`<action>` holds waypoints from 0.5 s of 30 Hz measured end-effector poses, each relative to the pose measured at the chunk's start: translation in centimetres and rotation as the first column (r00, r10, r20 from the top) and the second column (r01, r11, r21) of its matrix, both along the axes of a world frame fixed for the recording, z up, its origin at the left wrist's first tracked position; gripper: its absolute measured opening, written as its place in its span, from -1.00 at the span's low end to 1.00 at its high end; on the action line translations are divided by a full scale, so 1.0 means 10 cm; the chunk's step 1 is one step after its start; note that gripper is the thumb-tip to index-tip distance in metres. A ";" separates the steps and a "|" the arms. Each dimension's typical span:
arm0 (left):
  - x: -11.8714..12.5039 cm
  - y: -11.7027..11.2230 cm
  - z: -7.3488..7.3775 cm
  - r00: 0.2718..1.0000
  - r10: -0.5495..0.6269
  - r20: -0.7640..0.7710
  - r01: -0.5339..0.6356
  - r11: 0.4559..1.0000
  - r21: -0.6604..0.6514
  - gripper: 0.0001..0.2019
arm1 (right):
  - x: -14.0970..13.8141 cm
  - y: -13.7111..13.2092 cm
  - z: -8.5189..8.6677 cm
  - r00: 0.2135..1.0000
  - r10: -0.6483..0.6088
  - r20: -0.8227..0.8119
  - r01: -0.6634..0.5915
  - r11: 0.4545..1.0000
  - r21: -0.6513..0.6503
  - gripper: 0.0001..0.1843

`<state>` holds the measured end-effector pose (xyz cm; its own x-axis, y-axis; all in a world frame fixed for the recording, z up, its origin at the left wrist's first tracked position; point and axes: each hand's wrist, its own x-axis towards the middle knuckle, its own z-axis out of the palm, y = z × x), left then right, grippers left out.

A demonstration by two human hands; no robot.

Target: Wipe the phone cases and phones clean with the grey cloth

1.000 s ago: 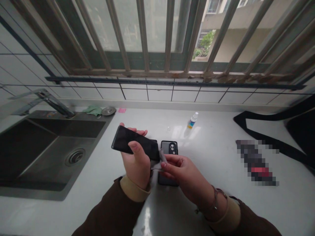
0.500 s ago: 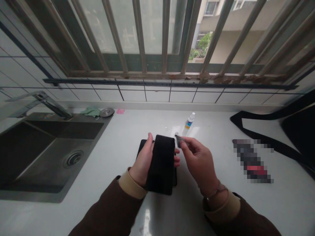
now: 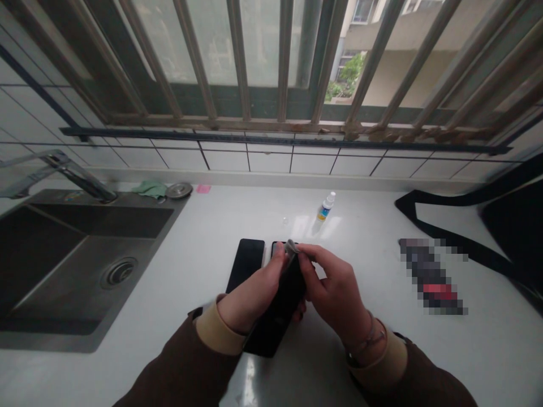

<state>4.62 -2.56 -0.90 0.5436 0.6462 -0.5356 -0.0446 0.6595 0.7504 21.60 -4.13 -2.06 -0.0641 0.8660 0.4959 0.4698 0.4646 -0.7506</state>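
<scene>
My left hand (image 3: 252, 295) is closed around the sides of a black smartphone (image 3: 271, 330), which is tilted above the counter. Between the thumb and fingers of my right hand (image 3: 337, 291) is a small grey cloth (image 3: 291, 246), pressed at the phone's top edge. A second black phone (image 3: 246, 264) lies on the counter to the left, partly covered by my left hand. Behind the held phone, the top edge of another dark phone (image 3: 276, 246) shows; most of it is hidden. Beyond my hands stands a small white bottle (image 3: 326, 207) with a blue and yellow label.
A sink (image 3: 95, 333) with a faucet (image 3: 80, 178) is on the left. Near it lie a green cloth (image 3: 150, 190), a metal drain cover (image 3: 179, 190) and a pink slip (image 3: 203, 189). A clear cap (image 3: 285, 221) sits mid-counter. A black strap (image 3: 445, 234) and a blurred-out item (image 3: 432, 277) are right.
My left hand has tilted the phone, its top leaning right. My right hand has moved left, bringing the grey cloth onto the phone's top edge. The view has shifted slightly.
</scene>
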 end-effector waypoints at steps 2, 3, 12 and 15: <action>0.01 -0.02 0.02 1.000 -0.003 -0.025 0.003 1.000 -0.022 -0.07 | -0.01 -0.01 0.00 0.999 0.051 0.012 -0.052 0.996 0.076 -0.74; 0.01 -0.02 0.03 1.000 -0.014 -0.015 0.013 0.999 -0.051 -0.08 | -0.01 -0.01 0.00 0.997 0.069 0.021 -0.071 0.991 0.110 -0.72; -0.03 -0.01 0.10 0.963 0.158 0.216 -0.081 0.942 -0.327 -0.26 | 0.01 0.05 0.01 0.962 0.193 0.193 -0.241 0.932 0.271 -0.71; -0.04 -0.01 0.08 0.911 0.229 0.342 -0.066 0.902 -0.427 -0.38 | 0.00 0.05 0.01 0.927 0.256 0.273 -0.333 0.898 0.287 -0.72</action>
<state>4.18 -2.62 -0.09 0.6704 0.5103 -0.5386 -0.3889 0.8599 0.3307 21.64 -3.66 -1.91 -0.4325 0.5846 0.6865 0.4097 0.8056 -0.4279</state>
